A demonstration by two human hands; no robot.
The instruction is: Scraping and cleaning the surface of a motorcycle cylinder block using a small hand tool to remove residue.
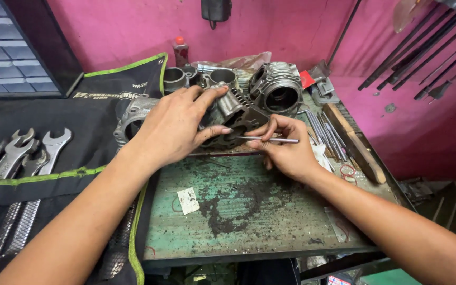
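Note:
My left hand grips a grey finned engine cylinder head that rests tilted at the back of a worn green workbench. My right hand pinches a thin metal rod tool, its tip pointing left at the underside of the cylinder head. The two hands almost touch at the part.
More engine cylinders and sleeves stand behind. A black tool roll with several spanners lies at left. Thin rods and a wooden-handled tool lie at right. A small bottle stands by the pink wall.

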